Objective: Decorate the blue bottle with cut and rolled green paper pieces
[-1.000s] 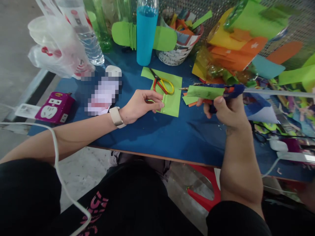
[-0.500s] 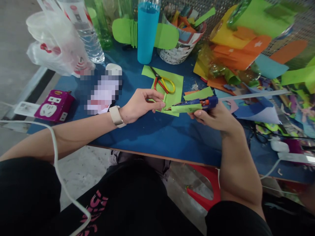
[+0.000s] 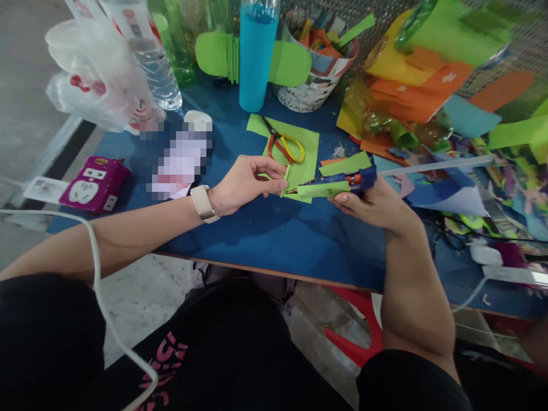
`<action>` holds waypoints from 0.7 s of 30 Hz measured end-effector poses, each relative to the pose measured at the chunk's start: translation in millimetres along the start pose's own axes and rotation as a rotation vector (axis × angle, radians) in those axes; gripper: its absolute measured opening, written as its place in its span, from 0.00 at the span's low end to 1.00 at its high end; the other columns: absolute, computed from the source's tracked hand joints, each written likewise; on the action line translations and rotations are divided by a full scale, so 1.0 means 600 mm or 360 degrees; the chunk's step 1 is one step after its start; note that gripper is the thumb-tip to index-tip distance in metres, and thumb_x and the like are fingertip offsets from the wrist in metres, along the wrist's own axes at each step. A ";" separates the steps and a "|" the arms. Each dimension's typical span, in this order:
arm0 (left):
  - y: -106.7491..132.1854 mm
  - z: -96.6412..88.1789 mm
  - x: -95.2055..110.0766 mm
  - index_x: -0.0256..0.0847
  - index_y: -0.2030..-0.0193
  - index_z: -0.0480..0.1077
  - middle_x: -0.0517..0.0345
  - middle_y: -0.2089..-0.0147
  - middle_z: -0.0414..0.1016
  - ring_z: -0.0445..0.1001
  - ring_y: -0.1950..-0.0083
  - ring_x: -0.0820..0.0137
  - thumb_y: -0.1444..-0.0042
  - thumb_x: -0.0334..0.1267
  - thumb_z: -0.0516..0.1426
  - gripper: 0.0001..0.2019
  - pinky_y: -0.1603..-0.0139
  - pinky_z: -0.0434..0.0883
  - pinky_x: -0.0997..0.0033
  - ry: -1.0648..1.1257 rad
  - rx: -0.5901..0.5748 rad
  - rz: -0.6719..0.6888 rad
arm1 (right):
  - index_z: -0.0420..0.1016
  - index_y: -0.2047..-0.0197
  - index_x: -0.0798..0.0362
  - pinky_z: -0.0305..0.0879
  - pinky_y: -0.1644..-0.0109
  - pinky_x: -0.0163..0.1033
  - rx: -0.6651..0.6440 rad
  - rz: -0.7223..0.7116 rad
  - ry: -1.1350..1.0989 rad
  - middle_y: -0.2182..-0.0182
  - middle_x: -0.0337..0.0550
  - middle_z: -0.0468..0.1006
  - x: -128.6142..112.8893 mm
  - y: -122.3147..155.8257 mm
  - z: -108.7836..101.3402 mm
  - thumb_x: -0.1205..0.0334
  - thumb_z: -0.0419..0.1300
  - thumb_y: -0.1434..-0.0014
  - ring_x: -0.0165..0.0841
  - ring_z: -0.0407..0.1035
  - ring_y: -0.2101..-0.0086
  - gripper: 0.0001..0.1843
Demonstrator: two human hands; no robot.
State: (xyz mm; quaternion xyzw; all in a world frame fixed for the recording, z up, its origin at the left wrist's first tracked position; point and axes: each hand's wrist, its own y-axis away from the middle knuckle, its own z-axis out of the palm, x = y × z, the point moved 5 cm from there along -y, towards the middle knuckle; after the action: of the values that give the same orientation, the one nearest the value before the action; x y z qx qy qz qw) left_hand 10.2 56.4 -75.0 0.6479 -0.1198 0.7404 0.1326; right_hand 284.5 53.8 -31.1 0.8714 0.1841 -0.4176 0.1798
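Between the thumb and fingers of my left hand [image 3: 252, 180] is a small light-green paper piece [image 3: 287, 174], its narrow edge turned up. My right hand [image 3: 377, 202] is wrapped round a blue glue gun [image 3: 359, 178] with a green paper strip on its side. A long clear glue stick [image 3: 436, 165] sticks out of the gun's back end. The gun's metal nozzle points left, at or very close to the paper piece; whether they touch I cannot tell. Just behind, scissors [image 3: 285, 147] with red and yellow handles lie on a green paper sheet [image 3: 310, 148].
A blue bottle [image 3: 257, 57] and a paper-scrap basket [image 3: 308, 85] stand at the back. Colourful scraps [image 3: 505, 188] crowd the right. Left are a purple power socket [image 3: 92, 185], a water bottle [image 3: 156, 68] and a plastic bag [image 3: 107, 91]. A white cable [image 3: 96, 268] crosses my left arm.
My right hand and the glue gun have shifted very slightly left, toward the paper piece. My left hand holds almost still.
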 end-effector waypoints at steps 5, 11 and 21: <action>0.000 0.000 -0.002 0.37 0.54 0.85 0.49 0.59 0.88 0.88 0.62 0.66 0.47 0.48 0.84 0.23 0.68 0.78 0.72 -0.0035 -0.0032 0.0013 | 0.70 0.73 0.43 0.59 0.74 0.44 0.0002 0.0002 0.0161 0.79 0.40 0.69 -0.005 0.000 -0.006 0.17 0.67 0.35 0.38 0.63 0.76 0.38; 0.002 0.002 -0.001 0.37 0.55 0.85 0.49 0.59 0.89 0.88 0.62 0.67 0.44 0.43 0.82 0.18 0.68 0.78 0.72 -0.0072 -0.0037 -0.0020 | 0.65 0.77 0.43 0.59 0.74 0.47 0.0060 -0.0009 0.0245 0.81 0.41 0.68 -0.015 0.000 -0.010 0.10 0.62 0.38 0.37 0.62 0.78 0.44; 0.005 0.007 0.003 0.37 0.57 0.85 0.49 0.60 0.89 0.88 0.63 0.66 0.51 0.47 0.85 0.23 0.70 0.78 0.73 -0.0038 -0.0040 -0.0035 | 0.61 0.77 0.42 0.60 0.71 0.50 0.0126 0.0027 0.0276 0.81 0.42 0.67 -0.017 0.000 -0.015 0.15 0.63 0.34 0.38 0.62 0.77 0.42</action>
State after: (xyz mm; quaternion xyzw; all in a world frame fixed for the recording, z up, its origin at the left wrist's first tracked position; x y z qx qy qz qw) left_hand 12.9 52.3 -72.9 0.6564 -0.1235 0.7295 0.1472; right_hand 284.6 56.3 -17.7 0.9123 0.1749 -0.3460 0.1320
